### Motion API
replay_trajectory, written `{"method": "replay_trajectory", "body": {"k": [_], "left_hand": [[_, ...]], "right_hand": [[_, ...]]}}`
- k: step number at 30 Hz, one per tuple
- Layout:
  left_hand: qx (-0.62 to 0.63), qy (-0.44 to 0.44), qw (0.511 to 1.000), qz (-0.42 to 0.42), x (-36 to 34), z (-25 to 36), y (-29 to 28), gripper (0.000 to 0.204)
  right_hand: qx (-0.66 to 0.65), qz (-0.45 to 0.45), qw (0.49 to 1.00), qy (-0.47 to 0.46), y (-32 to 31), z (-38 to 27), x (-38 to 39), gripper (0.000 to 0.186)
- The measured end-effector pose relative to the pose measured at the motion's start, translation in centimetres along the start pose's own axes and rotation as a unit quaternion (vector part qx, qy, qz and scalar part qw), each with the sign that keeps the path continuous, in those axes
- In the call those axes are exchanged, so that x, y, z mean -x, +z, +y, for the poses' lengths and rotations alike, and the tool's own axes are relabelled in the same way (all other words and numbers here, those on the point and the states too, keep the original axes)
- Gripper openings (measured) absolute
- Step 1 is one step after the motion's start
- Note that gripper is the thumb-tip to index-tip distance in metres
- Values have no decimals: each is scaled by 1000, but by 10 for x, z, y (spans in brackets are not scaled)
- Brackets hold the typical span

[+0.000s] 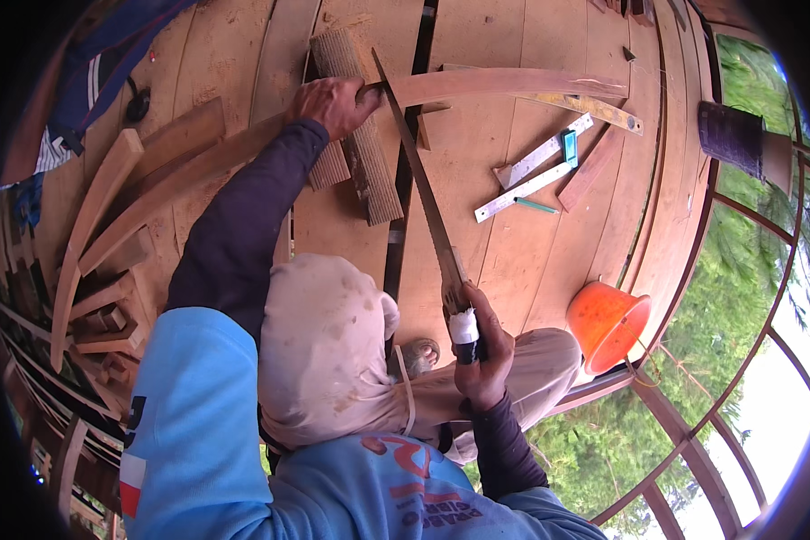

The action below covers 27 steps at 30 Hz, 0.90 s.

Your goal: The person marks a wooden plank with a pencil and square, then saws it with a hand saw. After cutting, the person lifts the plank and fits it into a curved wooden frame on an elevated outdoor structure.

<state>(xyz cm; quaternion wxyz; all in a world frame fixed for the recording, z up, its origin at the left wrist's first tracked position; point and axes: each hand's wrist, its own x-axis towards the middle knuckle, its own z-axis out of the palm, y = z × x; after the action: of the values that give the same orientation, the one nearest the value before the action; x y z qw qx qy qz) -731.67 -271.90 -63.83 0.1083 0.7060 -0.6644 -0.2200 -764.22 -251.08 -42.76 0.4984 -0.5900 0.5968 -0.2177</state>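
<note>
My right hand (pixel 484 353) is wrapped around the taped handle of a handsaw (pixel 428 184). The saw's long toothed blade points away from me, its far part lying across a curved wooden piece (pixel 504 83). Just left of the blade, my left hand (pixel 331 106) is closed over that same curved piece, fingers bent around its edge. Under it lie ribbed wooden blocks (pixel 375 184), set at an angle on the plank floor (pixel 333 243). Part of the curved piece is hidden beneath my left hand and sleeve.
Right of the saw lie a metal square (pixel 522 193), a teal pencil (pixel 536 206), a yellow ruler (pixel 594 108) and a wooden strip (pixel 592 169). An orange bucket (pixel 603 319) stands by the right edge. Curved offcuts (pixel 90 234) pile up left. Another person's clothing (pixel 108 63) shows upper left.
</note>
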Motion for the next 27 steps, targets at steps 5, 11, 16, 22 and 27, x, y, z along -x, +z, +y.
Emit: {"method": "replay_trajectory", "body": {"k": [5, 11, 16, 22, 27], "left_hand": [[-47, 99, 994, -6, -4, 14, 2, 54], [-31, 41, 998, -23, -7, 1, 12, 50], [-40, 17, 999, -27, 3, 7, 5, 45], [-5, 32, 999, -29, -4, 27, -2, 50], [-27, 16, 999, -41, -4, 6, -10, 51]], "right_hand": [[-6, 32, 991, -128, 37, 9, -120, 63], [17, 21, 996, -90, 25, 9, -70, 60], [-12, -5, 1000, -7, 1, 6, -5, 55], [-22, 23, 995, -97, 40, -2, -157, 74], [10, 1, 997, -73, 15, 18, -27, 55]]}}
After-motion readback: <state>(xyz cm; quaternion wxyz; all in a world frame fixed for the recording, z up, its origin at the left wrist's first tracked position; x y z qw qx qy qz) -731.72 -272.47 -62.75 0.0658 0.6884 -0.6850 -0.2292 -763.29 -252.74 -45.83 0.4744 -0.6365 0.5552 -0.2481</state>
